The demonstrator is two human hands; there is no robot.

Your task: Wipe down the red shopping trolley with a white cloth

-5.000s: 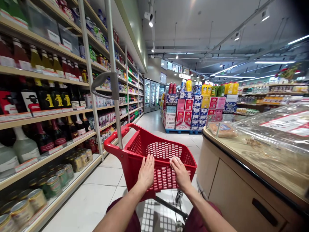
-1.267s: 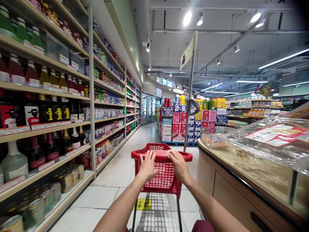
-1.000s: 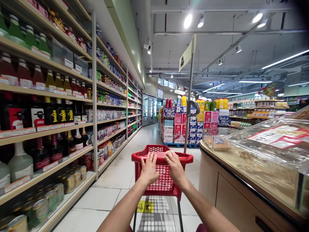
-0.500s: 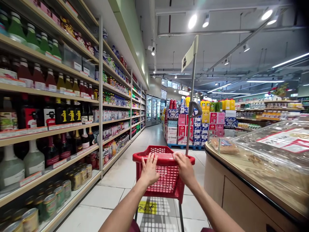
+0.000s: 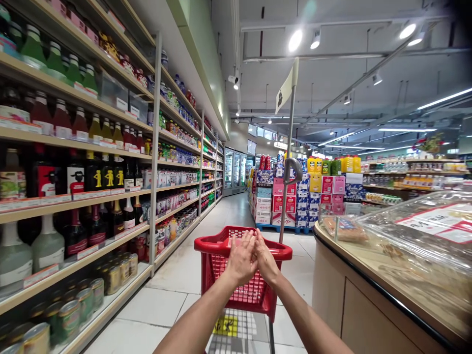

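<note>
My left hand (image 5: 241,259) and my right hand (image 5: 265,259) meet in front of me, above the near side of a red plastic shopping cart (image 5: 210,248). Their fingers stretch forward and lean against each other near the tips, with nothing visible between them. Behind the hands, the cart's handle area is partly covered, and I cannot tell whether they touch it. The cart's basket has a perforated wall. From its right side rises a metal pole (image 5: 286,206) with a grey hook-shaped grip (image 5: 294,170) and a small pale flag (image 5: 286,88).
Shelves (image 5: 155,147) of bottles and cans line the left. A curved counter (image 5: 332,280) with clear packages (image 5: 424,236) stands close on the right. Ahead are stacked drink boxes (image 5: 283,204) on a blue pallet, and glass-door coolers (image 5: 234,169) farther along the tiled aisle (image 5: 232,211).
Both hands have come together from opposite sides of the cart's handle: the left moved right, the right moved left. The cart appears slightly farther left in view.
</note>
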